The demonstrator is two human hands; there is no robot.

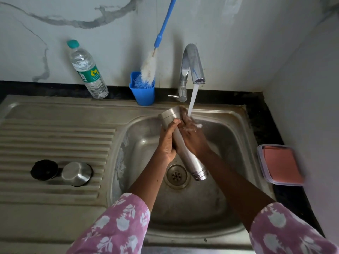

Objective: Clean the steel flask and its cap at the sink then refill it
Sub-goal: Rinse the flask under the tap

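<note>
Pink, flower-printed sleeves (113,226) are being worn at the near edge, and both forearms are being reached over the sink (183,233). Just past the drain (176,176), the steel flask (190,161) is being held slantwise above the basin, its threaded open mouth pointing down toward the person and its closed base raised under the tap (192,57). It is being gripped round the middle by the left hand (167,142), fingers curled beneath and thumb laid across the top; the right hand (192,138) is being wrapped round the upper body from the other side, where the water stream (191,101) is being broken over its knuckles. No cloth or brush is being seen in either of the hands.

By its look, the flask is being judged stiff, hollow and fairly light while empty; wet brushed steel is likely to be slippery, so a full-palm hold on the straight body is being favoured over fingertips, with the threaded neck serving as a stop.

To the left, on the ribbed drainboard (55,136), the steel cap (76,173) and a black stopper (44,169) are being rested side by side. Farther back on the worktop (229,97), a blue cup (143,96) with a long-handled brush (149,70), a plastic bottle (88,70) and the tap are being stood by the wall; a clear box (259,158) of something pink is being stored at the right.
</note>
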